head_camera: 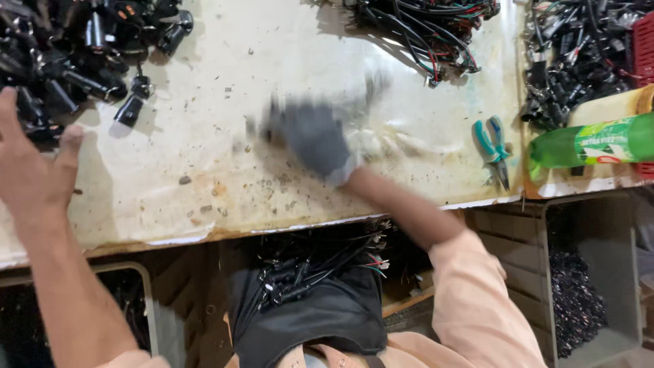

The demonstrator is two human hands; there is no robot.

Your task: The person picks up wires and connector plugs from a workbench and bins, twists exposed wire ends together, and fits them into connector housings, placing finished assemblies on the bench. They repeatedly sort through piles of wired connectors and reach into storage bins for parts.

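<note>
**Two hands over a stained counter, one bare and one gloved**

The left hand [30, 160] is bare and lies at the counter's [225, 136] left edge, its fingers [8, 112] spread open and holding nothing. The fingertips reach into the pile of black plug parts [65, 51] heaped in the far left corner; whether they actually touch a part cannot be told. Two loose black connectors [133, 102] lie just beside that pile, toward the middle.

The right hand [313, 140] wears a grey glove and sits over the middle of the counter, strongly blurred. Its fingers look bent downward toward the surface, but how far they are closed, and whether they have hold of anything, cannot be told through the blur. The forearm runs back across the near edge to a peach sleeve [477, 300].

A tangle of black wire harnesses [422, 27] lies at the far edge, right of centre. Teal-handled pliers [494, 146] rest near the right edge, well apart from the gloved hand. Beyond them a green plastic bottle [593, 144] lies on its side, with another heap of black parts [572, 61] in the far right corner. Below the near edge, more wires [313, 266] rest in the person's lap.
</note>
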